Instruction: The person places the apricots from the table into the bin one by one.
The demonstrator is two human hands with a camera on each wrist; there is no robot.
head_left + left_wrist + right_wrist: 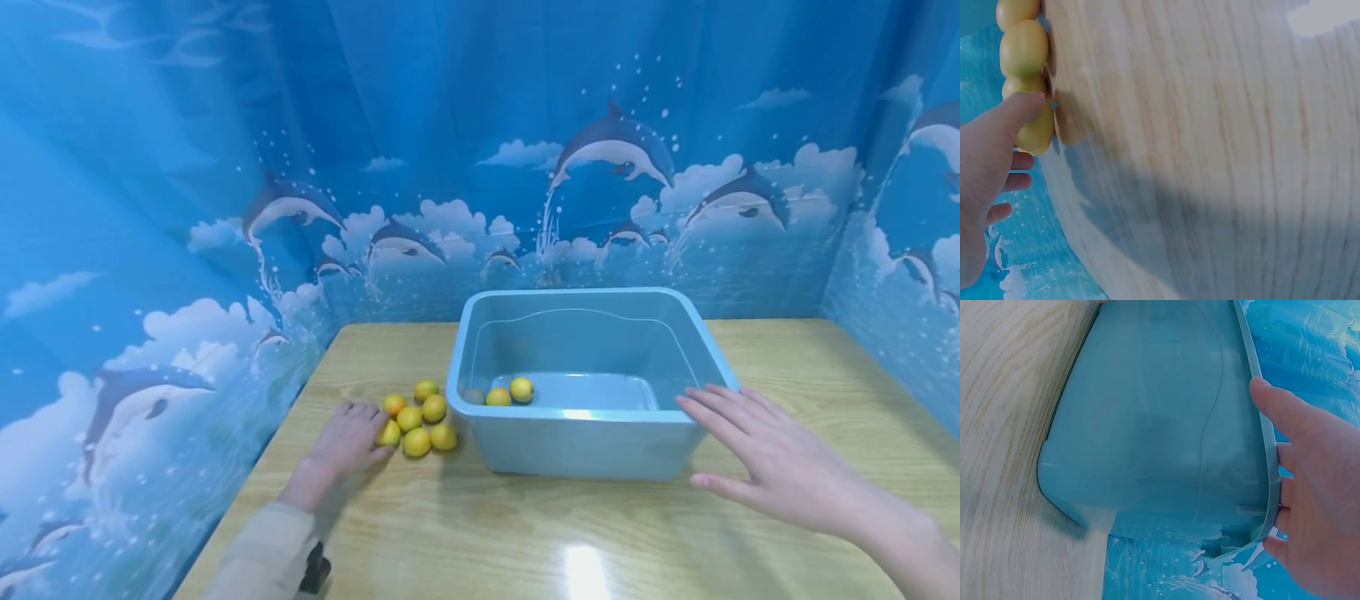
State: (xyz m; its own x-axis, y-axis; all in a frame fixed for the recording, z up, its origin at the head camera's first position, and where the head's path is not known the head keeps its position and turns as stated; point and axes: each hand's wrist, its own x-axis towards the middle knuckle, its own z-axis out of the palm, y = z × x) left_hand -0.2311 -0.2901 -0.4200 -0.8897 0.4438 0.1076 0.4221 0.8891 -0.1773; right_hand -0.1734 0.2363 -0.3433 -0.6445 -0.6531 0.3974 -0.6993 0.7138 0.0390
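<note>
On the left of the table, my left hand (347, 439) pinches the outermost small yellow fruit (389, 434) of a cluster. In the left wrist view its thumb lies across that yellow fruit (1037, 132), and the index finger is hidden behind it. Several more yellow fruits (417, 442), some with an orange blush, sit close together beside the hand. A light blue plastic bin (585, 450) stands to their right, with a few yellow fruits (521, 389) on its floor. My right hand (780, 462) rests on the bin's front right rim, fingers extended and thumb spread.
The wooden table (525, 533) carries the bin and the fruits. A blue curtain (450, 108) printed with dolphins and clouds hangs behind the table and along both sides. Beneath the left sleeve (262, 554) a dark object (316, 569) shows at the wrist.
</note>
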